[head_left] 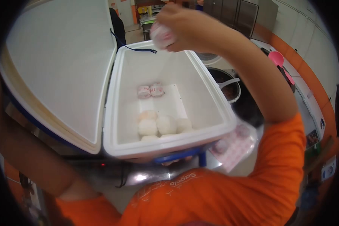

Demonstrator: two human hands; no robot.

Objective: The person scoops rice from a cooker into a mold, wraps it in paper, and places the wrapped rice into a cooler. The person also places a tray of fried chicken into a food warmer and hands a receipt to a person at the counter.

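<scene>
My right hand [175, 28] is raised over the far end of an open white cooler box [169, 147], its fingers closed round a white wrapped item with red print [162, 35]. Two similar wrapped items [150, 90] lie side by side on the cooler floor. Several round white items [157, 125] are grouped at the near end inside the cooler. The left forearm [30, 150] reaches along the outer side of the raised lid [60, 64]; my left hand is not visible.
Right of the cooler is a pan [229, 92] with a handled utensil in it. A pink ladle [276, 58] lies farther right. Wrapped items sit on a printed sheet [233, 150] near the cooler's right corner. A dark-clothed person [117, 28] stands behind the lid.
</scene>
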